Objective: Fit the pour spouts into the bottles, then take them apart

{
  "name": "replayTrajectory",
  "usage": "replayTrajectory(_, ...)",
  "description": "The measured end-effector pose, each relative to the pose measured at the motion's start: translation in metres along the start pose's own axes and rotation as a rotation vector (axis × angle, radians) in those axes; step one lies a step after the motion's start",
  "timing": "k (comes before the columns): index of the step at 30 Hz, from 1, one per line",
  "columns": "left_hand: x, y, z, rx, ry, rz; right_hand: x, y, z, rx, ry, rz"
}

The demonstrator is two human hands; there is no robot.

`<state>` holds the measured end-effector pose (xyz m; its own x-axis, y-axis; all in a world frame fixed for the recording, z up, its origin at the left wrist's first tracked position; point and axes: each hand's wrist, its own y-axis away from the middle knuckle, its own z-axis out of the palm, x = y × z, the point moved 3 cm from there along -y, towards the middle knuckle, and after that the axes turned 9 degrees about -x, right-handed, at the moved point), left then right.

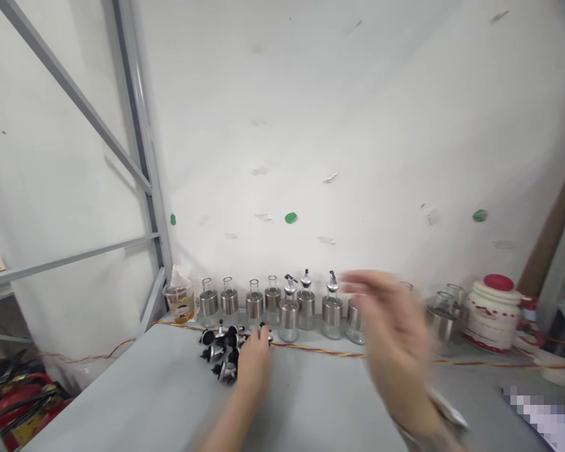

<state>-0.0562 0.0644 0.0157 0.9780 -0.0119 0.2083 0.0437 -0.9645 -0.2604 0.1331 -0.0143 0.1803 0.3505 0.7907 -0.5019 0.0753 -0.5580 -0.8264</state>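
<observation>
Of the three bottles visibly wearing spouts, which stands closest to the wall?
The middle clear-glass bottle with silver metal sleeve and silver-and-black spout, set farther back than the left bottle and right bottle.

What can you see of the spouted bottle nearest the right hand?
The bottle stands upright on the grey table, in the row before the wall. Its base looks like clear glass, with a metal-looking sleeve around the middle. A silver and black spout tops it. A twisted cord runs in front of its foot. The blurred right hand appears beside the spout; whether they touch is unclear.
</observation>
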Motion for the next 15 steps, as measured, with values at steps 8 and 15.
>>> replayTrajectory(8, 0.009, 0.006, -0.016, 0.267, 0.968, 0.168, 0.116, 0.019, 0.099, -0.582, -0.153, 0.478)
replayTrajectory(15, 0.016, 0.013, -0.016, 0.223, 0.694, 0.219, 0.121, 0.027, 0.106, -0.566, -0.373, 0.537)
